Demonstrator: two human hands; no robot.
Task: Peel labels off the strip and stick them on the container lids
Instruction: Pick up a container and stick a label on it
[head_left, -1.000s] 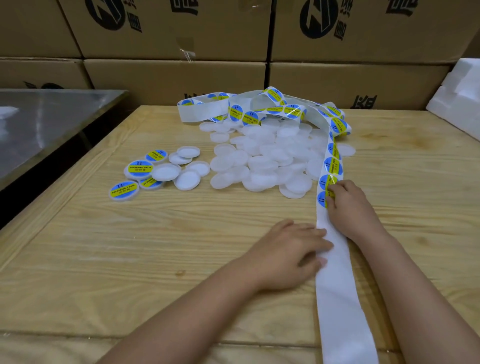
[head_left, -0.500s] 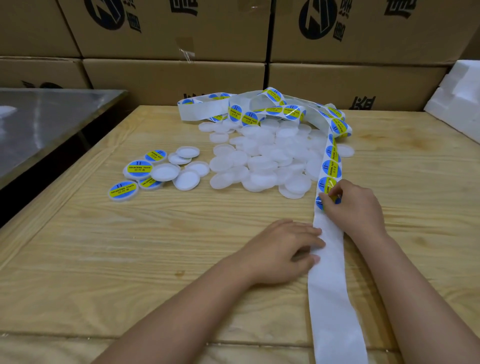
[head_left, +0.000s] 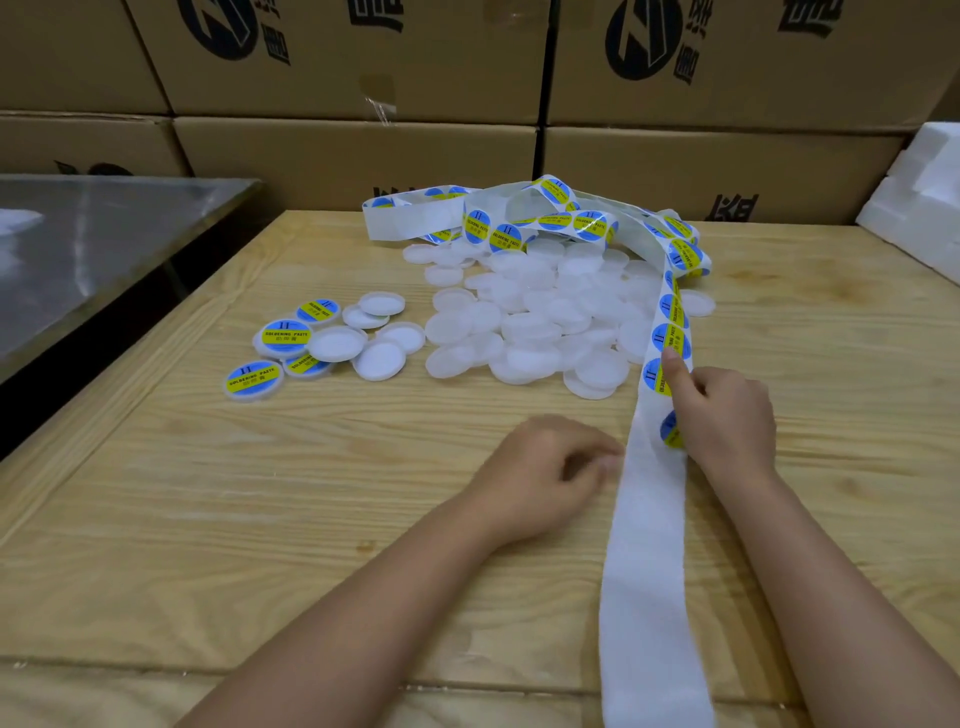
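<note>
Right hand (head_left: 727, 421) fingers pinch a label (head_left: 670, 432); left hand (head_left: 545, 467), curled at the strip's (head_left: 644, 545) nine o'clock, grip unclear, should pin it flat.

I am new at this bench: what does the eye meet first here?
A long white label strip runs up the wooden table from its near edge to a tangle at the back. Left of it lies a heap of plain white lids; the right hand pinches a label.
</note>
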